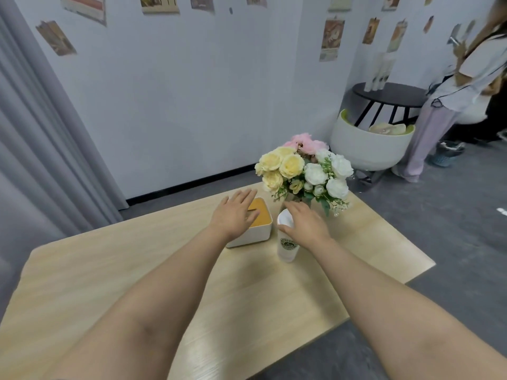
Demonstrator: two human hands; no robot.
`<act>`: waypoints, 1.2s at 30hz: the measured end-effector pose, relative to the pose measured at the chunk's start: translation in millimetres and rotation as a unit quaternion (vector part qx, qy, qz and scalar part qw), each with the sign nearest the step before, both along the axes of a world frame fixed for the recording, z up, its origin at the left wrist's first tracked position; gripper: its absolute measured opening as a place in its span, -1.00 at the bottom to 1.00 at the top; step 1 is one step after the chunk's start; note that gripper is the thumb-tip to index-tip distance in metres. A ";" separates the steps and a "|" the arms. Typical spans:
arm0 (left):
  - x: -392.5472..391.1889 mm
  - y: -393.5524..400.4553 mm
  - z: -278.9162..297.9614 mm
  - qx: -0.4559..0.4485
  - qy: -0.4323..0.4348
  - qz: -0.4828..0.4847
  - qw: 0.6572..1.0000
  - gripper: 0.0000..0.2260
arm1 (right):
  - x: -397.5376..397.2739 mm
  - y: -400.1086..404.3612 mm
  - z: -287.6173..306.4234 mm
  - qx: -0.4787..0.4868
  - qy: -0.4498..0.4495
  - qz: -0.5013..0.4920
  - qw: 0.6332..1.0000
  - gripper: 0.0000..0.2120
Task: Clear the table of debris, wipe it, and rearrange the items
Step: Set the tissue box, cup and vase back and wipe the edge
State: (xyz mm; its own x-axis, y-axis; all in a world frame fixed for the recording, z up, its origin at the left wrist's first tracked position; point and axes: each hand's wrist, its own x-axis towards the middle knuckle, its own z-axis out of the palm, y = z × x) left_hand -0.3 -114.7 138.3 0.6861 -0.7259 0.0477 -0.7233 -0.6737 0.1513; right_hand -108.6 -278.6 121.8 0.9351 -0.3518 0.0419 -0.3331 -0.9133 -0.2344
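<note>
On the light wooden table [137, 283] stands a white tissue box with an orange-tan lid [256, 229]. My left hand [234, 212] lies flat over its lid, fingers spread. To its right stands a white paper cup with a green logo [286, 246]. My right hand [304, 222] curls over the cup's rim, thumb on the near side, fingers reaching past it toward the vase. A bouquet of yellow, white and pink flowers [304, 171] stands just behind the cup; its vase is mostly hidden by my right hand.
A white tub chair with a green lining [367, 144] and a black round side table [392, 94] stand at the back right. A person in pale clothes [450, 100] stands there beside a small blue bin [447, 153]. Grey curtains hang at the left.
</note>
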 end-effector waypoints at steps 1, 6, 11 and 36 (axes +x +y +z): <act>-2.3 -6.6 -5.4 0.001 0.013 -0.004 1.000 -0.47 | -0.9 -4.3 -4.1 0.010 0.005 -0.005 1.000 -0.33; -14.9 -34.7 -30.1 0.022 0.115 -0.009 0.993 -0.50 | -3.0 -21.3 -23.8 0.076 0.030 -0.037 0.996 -0.28; -16.2 -64.1 -49.0 -0.056 0.305 0.051 0.949 -0.54 | 3.0 -33.3 -41.2 0.168 0.044 -0.079 0.982 -0.15; 66.0 135.3 -32.9 -0.303 0.520 0.303 0.739 -0.77 | 115.0 127.0 -16.6 0.190 0.067 0.153 0.968 -0.24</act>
State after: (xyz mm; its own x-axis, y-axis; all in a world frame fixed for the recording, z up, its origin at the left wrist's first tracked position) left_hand 65.6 20.7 105.4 0.7703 -0.3330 -0.5438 0.4034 -0.4061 0.8200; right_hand 6.4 -151.7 105.2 0.9859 -0.0241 -0.1656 -0.1120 -0.8305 -0.5456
